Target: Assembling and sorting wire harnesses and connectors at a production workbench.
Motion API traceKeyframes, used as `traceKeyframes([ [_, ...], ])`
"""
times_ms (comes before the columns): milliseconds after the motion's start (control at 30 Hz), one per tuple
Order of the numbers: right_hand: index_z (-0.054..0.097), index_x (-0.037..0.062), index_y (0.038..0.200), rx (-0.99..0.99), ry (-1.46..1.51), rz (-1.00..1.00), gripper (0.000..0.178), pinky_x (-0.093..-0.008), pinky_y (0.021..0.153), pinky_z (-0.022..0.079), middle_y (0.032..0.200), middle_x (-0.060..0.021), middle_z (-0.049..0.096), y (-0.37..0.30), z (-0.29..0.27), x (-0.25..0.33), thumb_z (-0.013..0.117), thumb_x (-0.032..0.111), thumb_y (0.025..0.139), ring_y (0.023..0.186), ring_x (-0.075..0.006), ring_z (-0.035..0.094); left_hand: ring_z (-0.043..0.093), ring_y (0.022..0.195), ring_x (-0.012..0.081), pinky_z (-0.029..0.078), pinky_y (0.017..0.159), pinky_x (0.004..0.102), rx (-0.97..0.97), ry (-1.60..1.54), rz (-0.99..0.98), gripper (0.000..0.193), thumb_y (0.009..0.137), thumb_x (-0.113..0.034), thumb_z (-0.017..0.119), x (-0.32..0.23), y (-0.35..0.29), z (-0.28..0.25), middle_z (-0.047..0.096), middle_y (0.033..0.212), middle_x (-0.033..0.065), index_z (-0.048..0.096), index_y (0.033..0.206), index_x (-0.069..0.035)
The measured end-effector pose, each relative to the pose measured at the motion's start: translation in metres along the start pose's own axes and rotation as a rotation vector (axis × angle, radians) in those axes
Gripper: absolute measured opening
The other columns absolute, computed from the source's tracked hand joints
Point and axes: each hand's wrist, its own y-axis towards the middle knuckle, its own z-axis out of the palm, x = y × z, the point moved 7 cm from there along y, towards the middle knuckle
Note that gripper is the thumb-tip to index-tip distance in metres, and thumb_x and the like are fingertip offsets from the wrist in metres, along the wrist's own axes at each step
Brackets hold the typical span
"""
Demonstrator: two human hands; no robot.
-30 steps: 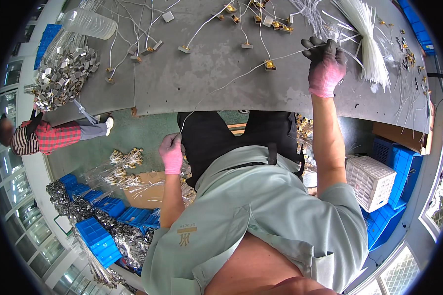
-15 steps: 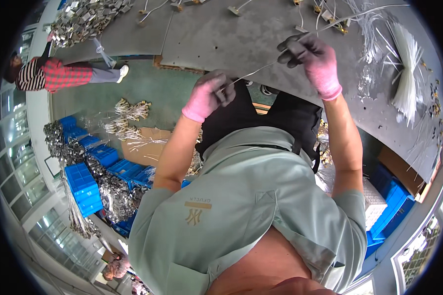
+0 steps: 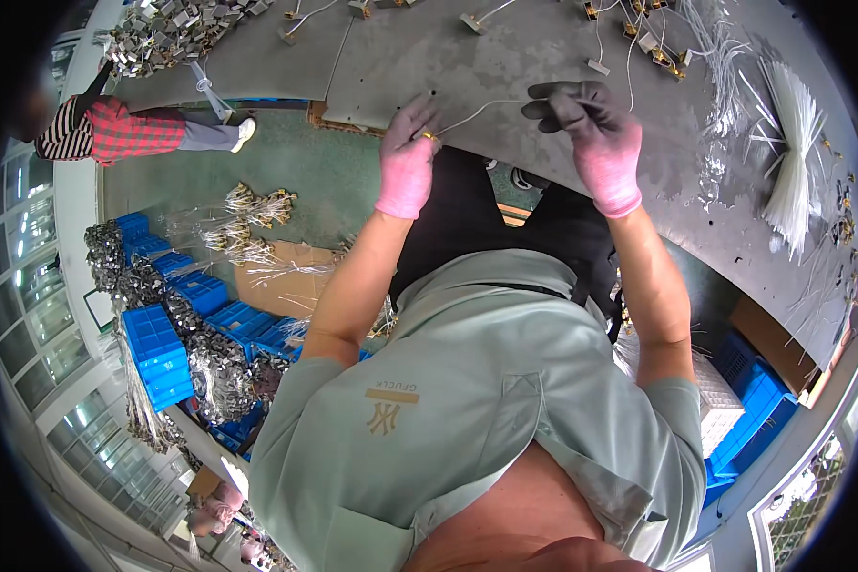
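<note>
My left hand (image 3: 407,162), in a pink work glove with dark-coated fingers, is closed at one end of a thin white wire (image 3: 486,108). A small brass-coloured fitting (image 3: 431,136) shows at its fingertips. The wire arcs across to my right hand (image 3: 596,143), gloved alike, whose thumb and fingers pinch its other visible part. Both hands are raised over the near edge of the grey table (image 3: 400,71). Past the right hand lie several wires with brass and grey metal end pieces (image 3: 672,62).
A bundle of white wires (image 3: 789,153) lies on the table's right side. Metal parts are heaped (image 3: 167,38) at the far left, near another person (image 3: 129,133). Blue crates (image 3: 157,353) stand at the lower left, with wire bundles (image 3: 248,224) beside them.
My left hand has moved up and its fingers have straightened somewhat. The right hand has come slightly down and left. The long wire stretch beyond the right hand no longer reaches to the upper right.
</note>
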Motion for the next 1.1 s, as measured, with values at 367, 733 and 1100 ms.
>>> traceKeyframes([
  [367, 0.064, -0.0079, 0.100, 0.037, -0.082, -0.018, 0.026, -0.0254, 0.069, 0.053, 0.093, -0.0141, 0.070, 0.027, 0.005, 0.015, 0.058, 0.017, 0.094, 0.076, -0.0167, 0.067, 0.054, 0.118, 0.0343, 0.045, 0.093, 0.0337, 0.063, -0.004, 0.149, 0.070, 0.071, 0.007, 0.043, -0.029, 0.002, 0.028, 0.044, 0.133, 0.0266, 0.027, 0.139, 0.008],
  [733, 0.059, -0.0059, 0.105, 0.207, -0.012, 0.108, 0.032, -0.0264, 0.066, 0.054, 0.096, -0.0149, 0.068, 0.066, 0.012, 0.008, 0.053, 0.024, 0.096, 0.076, -0.0187, 0.068, 0.058, 0.088, 0.0179, 0.052, 0.078, 0.0322, 0.043, 0.220, 0.207, 0.057, 0.075, 0.002, 0.046, -0.034, 0.004, 0.029, 0.055, 0.101, 0.0126, 0.039, 0.131, 0.005],
  [1100, 0.061, -0.0052, 0.103, 0.350, -0.093, 0.111, 0.033, -0.0263, 0.067, 0.053, 0.093, -0.0133, 0.068, 0.059, 0.036, 0.019, 0.053, 0.027, 0.097, 0.073, -0.0168, 0.067, 0.052, 0.083, 0.0136, 0.055, 0.073, 0.0307, -0.055, 0.137, 0.178, 0.050, 0.074, 0.004, 0.044, -0.030, 0.021, 0.033, 0.049, 0.097, 0.0065, 0.043, 0.124, 0.004],
])
